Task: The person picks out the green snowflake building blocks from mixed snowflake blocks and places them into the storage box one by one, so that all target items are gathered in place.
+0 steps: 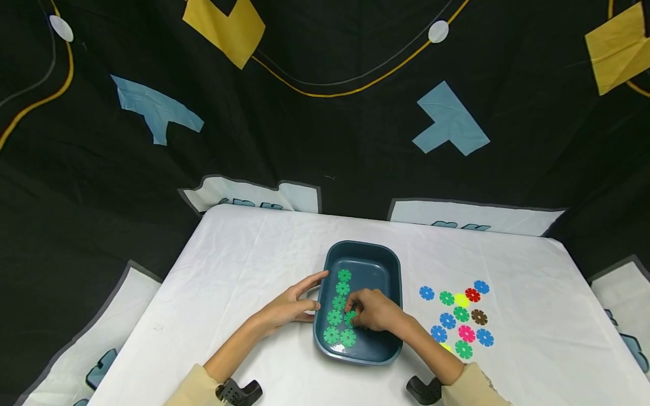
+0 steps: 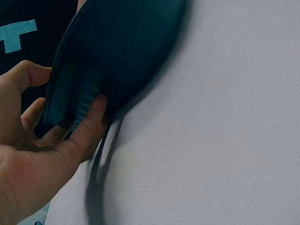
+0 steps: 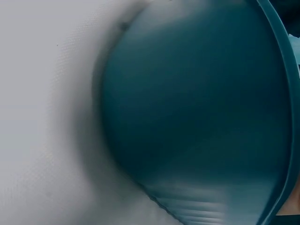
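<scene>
A dark teal plastic tub (image 1: 376, 270) stands on the white-covered table. My left hand (image 1: 286, 307) is at its left side, fingers spread and fairly straight; in the left wrist view, fingertips touch the tub's outer wall (image 2: 136, 42). My right hand (image 1: 376, 310) reaches inside, with thumb and fingers curled and pinching a green interlocking disc (image 1: 349, 319), partly covered by the fingertips. Several more notched green discs (image 1: 334, 317) lie flat along the left half of the tub floor. In the right wrist view the tub's outer wall (image 3: 197, 103) hides most of that hand.
Right of the tub lies a loose group of interlocking discs: blue (image 1: 447, 321), green (image 1: 464, 349), pink (image 1: 466, 334), red (image 1: 473, 295), brown (image 1: 479, 317) and yellow (image 1: 461, 300). A black cloth (image 1: 355, 163) with taped shapes hangs behind the white table (image 1: 274, 242).
</scene>
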Demonstrator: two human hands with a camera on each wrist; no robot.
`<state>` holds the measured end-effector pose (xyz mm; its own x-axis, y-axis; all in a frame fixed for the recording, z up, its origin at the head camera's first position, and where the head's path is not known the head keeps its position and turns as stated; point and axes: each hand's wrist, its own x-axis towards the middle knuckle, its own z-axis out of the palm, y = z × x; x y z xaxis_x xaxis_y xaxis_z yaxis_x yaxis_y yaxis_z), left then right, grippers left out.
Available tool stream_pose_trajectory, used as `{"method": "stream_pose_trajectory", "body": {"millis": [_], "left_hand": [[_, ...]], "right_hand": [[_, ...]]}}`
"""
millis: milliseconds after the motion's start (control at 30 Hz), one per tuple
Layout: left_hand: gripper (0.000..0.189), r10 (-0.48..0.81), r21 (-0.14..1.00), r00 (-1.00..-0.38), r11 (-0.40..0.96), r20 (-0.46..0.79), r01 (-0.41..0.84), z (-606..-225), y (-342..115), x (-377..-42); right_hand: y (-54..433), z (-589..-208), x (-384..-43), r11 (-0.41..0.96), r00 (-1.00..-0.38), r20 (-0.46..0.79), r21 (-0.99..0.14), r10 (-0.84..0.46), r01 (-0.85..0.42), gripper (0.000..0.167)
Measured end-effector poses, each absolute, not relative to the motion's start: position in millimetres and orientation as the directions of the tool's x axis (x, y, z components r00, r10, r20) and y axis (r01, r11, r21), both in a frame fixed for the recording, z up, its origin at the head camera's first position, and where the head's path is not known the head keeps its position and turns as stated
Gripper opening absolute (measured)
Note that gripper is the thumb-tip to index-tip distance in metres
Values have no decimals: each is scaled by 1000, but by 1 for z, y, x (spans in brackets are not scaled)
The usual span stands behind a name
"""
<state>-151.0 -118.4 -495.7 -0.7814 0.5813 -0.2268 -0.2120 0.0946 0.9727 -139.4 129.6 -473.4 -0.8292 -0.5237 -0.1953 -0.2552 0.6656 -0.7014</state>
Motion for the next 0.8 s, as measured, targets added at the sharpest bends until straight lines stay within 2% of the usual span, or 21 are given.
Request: {"method": "stream_pose_trajectory", "body": {"millis": [367, 600, 800], "left_hand": [[72, 581, 973, -782, 90, -224, -212, -496, -119, -151], [73, 580, 975, -785, 87, -217, -205, -496, -118, -151], [73, 563, 972, -793, 102, -231, -210, -496, -118, -151]], "right_hand": [[127, -470, -135, 724, -872, -166, -638, -461, -262, 19], [139, -453, -128, 699, -900, -40, -645, -434, -308, 19], [172, -437, -124, 693, -941, 73, -658, -331, -295, 17]]}}
